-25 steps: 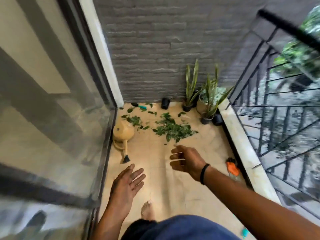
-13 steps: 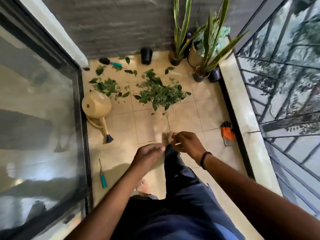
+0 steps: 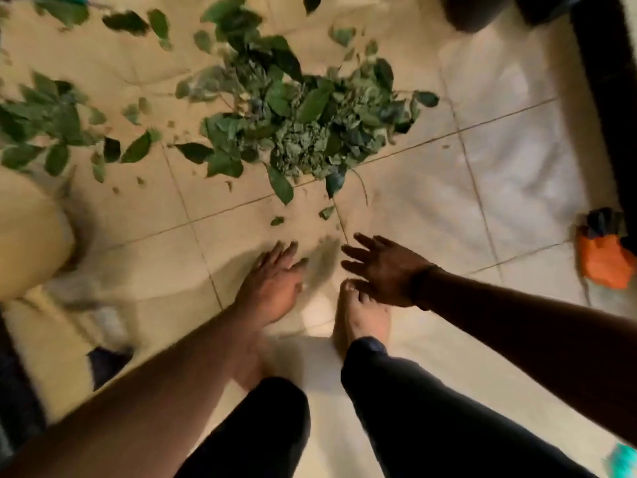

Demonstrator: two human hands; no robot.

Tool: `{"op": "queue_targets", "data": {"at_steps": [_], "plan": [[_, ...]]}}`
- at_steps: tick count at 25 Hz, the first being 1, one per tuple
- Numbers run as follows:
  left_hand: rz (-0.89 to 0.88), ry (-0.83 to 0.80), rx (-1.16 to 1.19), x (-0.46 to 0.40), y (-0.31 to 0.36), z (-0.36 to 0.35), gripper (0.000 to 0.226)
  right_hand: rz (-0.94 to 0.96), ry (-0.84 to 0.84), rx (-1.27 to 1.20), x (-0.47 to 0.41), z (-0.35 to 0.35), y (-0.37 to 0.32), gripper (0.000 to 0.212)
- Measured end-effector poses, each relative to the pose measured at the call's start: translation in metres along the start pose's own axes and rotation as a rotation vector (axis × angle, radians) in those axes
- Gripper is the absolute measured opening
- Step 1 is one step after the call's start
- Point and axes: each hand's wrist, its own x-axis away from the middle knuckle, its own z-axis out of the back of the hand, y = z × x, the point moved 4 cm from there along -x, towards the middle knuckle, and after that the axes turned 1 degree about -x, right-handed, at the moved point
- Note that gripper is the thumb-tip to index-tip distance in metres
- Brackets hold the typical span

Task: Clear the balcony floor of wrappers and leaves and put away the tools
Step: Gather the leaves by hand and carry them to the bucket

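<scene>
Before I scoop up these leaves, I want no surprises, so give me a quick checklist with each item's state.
1. Left hand free, fingers spread: ok.
2. Right hand free, fingers spread: ok.
3. Leaf pile gathered in one place: not ok, loose leaves lie to its left.
4. Floor bare between hands and pile: ok, only small scraps.
5. Bag or bin for leaves in view: not ok.
6. Sharp things hidden in pile: cannot tell.

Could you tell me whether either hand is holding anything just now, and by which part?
Nothing is held. The left hand and right hand are both empty with spread fingers, short of the big pile of cut green leaves on the tiles.
</scene>
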Motion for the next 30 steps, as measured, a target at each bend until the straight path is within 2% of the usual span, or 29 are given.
{"op": "queue_targets", "data": {"at_steps": [2,3,5,6,7,8,9,10,12,13,14,15,16,18,20,22,25,26,28,29,30], "plan": [[-0.255,-0.047,-0.353,-0.048,-0.034,-0.027,0.088,0.179,0.009,0.066,-0.038,-0.054,0.015,0.059],[-0.355,-0.066,-0.443,-0.062,-0.051,-0.034,0.103,0.141,-0.005,0.004,-0.052,-0.082,0.013,0.060],[-0.484,-0.107,-0.520,-0.080,-0.083,-0.036,0.121,-0.244,-0.020,-0.186,-0.066,-0.121,-0.014,0.058],[-0.506,-0.106,-0.521,-0.093,-0.098,-0.026,0.126,-0.391,-0.027,-0.375,-0.069,-0.151,-0.031,0.058],[-0.506,-0.116,-0.516,-0.108,-0.112,-0.011,0.130,-0.501,0.036,-0.539,-0.071,-0.158,-0.040,0.058],[-0.513,-0.115,-0.519,-0.123,-0.123,0.007,0.134,-0.552,0.015,-0.620,-0.064,-0.166,-0.052,0.056],[-0.540,-0.097,-0.529,-0.140,-0.131,0.025,0.138,-0.531,0.032,-0.738,-0.065,-0.171,-0.058,0.053],[-0.572,-0.078,-0.530,-0.153,-0.134,0.043,0.143,-0.401,0.035,-0.726,-0.072,-0.173,-0.051,0.047],[-0.551,-0.073,-0.521,-0.170,-0.136,0.062,0.155,-0.311,0.078,-0.269,-0.110,-0.139,0.002,0.026],[-0.513,-0.051,-0.531,-0.178,-0.138,0.065,0.160,-0.246,0.220,0.051,-0.139,-0.103,0.036,0.029],[-0.480,-0.033,-0.538,-0.180,-0.138,0.067,0.164,-0.005,0.315,0.315,-0.160,-0.067,0.063,0.043],[-0.451,-0.034,-0.523,-0.180,-0.137,0.068,0.166,0.228,0.313,0.513,-0.175,-0.034,0.084,0.057],[-0.426,-0.039,-0.508,-0.180,-0.135,0.069,0.168,0.308,0.392,0.507,-0.195,0.002,0.102,0.065],[-0.376,-0.053,-0.491,-0.176,-0.131,0.073,0.172,0.238,0.517,0.463,-0.204,0.039,0.103,0.066],[-0.357,-0.079,-0.485,-0.175,-0.129,0.072,0.173,0.269,0.581,0.348,-0.190,0.027,0.080,0.052],[-0.347,-0.079,-0.479,-0.175,-0.129,0.070,0.174,0.324,0.720,0.299,-0.174,0.032,0.068,0.033],[-0.332,-0.083,-0.486,-0.176,-0.127,0.070,0.174,0.286,0.871,0.233,-0.168,0.050,0.078,0.034],[-0.320,-0.090,-0.493,-0.176,-0.126,0.071,0.174,0.334,0.827,0.218,-0.170,0.042,0.071,0.041],[-0.297,-0.101,-0.500,-0.173,-0.124,0.072,0.175,0.563,0.581,0.264,-0.172,0.004,0.045,0.055],[-0.293,-0.103,-0.506,-0.172,-0.122,0.071,0.174,0.662,0.448,0.337,-0.170,-0.013,0.037,0.057],[-0.286,-0.108,-0.502,-0.171,-0.121,0.071,0.174,0.700,0.383,0.389,-0.169,-0.023,0.040,0.057]]}}
